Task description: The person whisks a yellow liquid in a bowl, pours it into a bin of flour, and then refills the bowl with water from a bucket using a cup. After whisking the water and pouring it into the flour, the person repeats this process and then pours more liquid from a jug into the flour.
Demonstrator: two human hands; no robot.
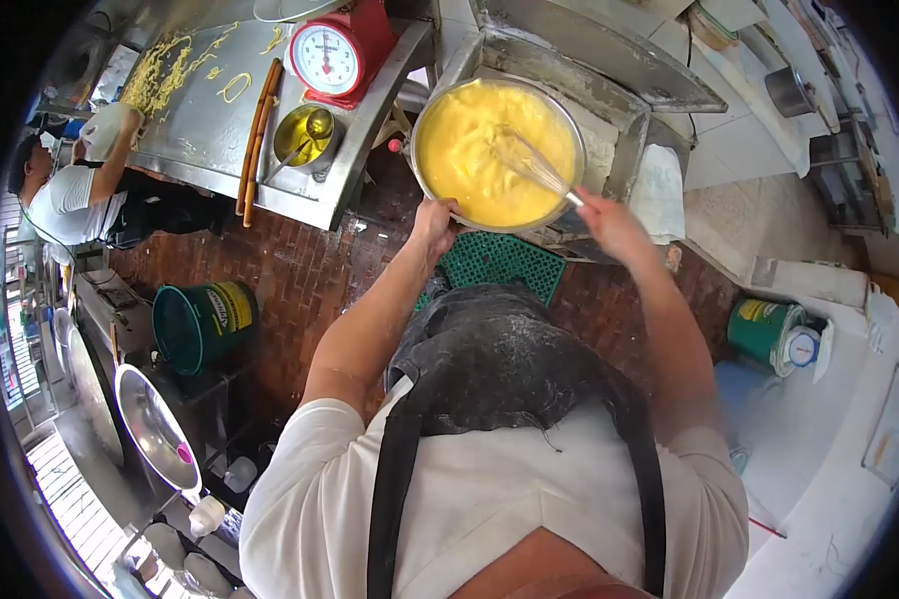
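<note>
A wide metal mixing bowl (578,140) holds a thick yellow batter (459,135). My left hand (435,228) grips the bowl's near left rim. In my right hand (612,228) is the handle of a wire whisk (541,174), slanting down to the left with its wires in the batter. Some blur shows on my right hand. The bowl rests over a metal, box-like frame (624,165); what supports it underneath is hidden.
Left stands a steel table (195,125) with noodle-like dough strips (160,80), a red scale (370,45), wooden rods (258,140) and a pot of yellow liquid (295,135). Another person (80,190) works there. A green bucket (185,329) and green mat (504,262) lie below.
</note>
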